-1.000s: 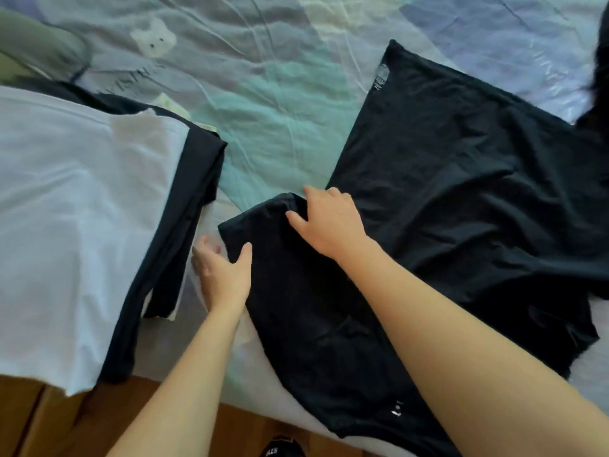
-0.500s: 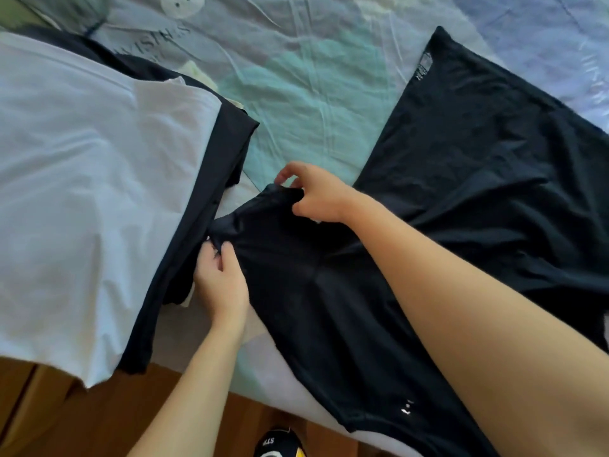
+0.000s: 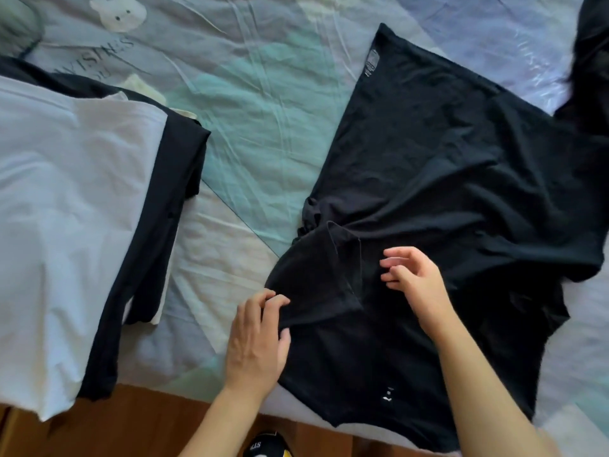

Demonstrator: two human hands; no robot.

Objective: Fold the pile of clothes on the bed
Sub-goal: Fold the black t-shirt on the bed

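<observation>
Folded stack (image 3: 75,206): a white garment is laid over a black one at the left, hanging past the near edge of the bed; a strip of the black layer is seen along its right side
Bed sheet (image 3: 250,103): pale blue and green, creased, printed with a small white bear and some lettering at the upper left; a bare band of it is left between the stack and the shirt
Floor (image 3: 138,423): brown wood is seen below the bed edge, with a dark and yellow object partly in view at the bottom
Left hand (image 3: 255,338): reached in from the bottom, back of the hand up, at the left edge of the shirt; the folded-in sleeve (image 3: 316,278) is pinched between the curled fingers and thumb at its lower left corner
Black T-shirt (image 3: 445,199): spread on the right half of the bed, wrinkled, a small label at its upper left corner and a tiny white mark near the hem; its left sleeve is turned inward over the body
Right hand (image 3: 412,278): extended from the lower right across the shirt, held just beside the sleeve's right edge; fingers are loosely curled and slightly apart, nothing is gripped, and contact with the cloth cannot be told
Dark cloth (image 3: 590,67): more black fabric is seen at the far right edge
</observation>
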